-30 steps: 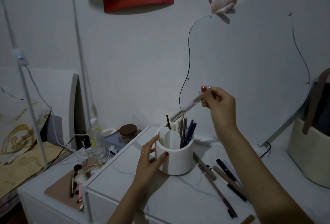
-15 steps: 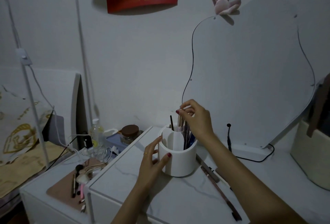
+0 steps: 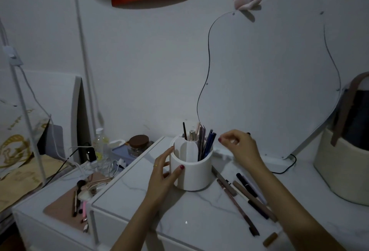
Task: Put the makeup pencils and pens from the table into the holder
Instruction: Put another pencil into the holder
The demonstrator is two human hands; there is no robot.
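A round white holder (image 3: 194,172) with inner dividers stands on the marble table top (image 3: 199,220). Several pencils and pens stand in it, among them a silver-capped tube (image 3: 192,135) and blue pens (image 3: 208,143). My left hand (image 3: 162,176) wraps the holder's left side. My right hand (image 3: 238,146) hovers just right of the holder's rim, fingers loosely curled and holding nothing. Several makeup pencils (image 3: 237,204) and dark pens (image 3: 246,185) lie on the table to the right of the holder, partly under my right forearm.
A cream basket (image 3: 343,170) with a brown strap sits at the far right. A wavy mirror (image 3: 269,82) leans on the wall behind. On the lower left surface lie brushes (image 3: 79,196) on a pink mat, a jar (image 3: 138,144), a bottle (image 3: 99,144) and cables.
My right hand lowered the silver-capped tube into the holder, let it go and drew back to the right. My left hand stayed on the holder.
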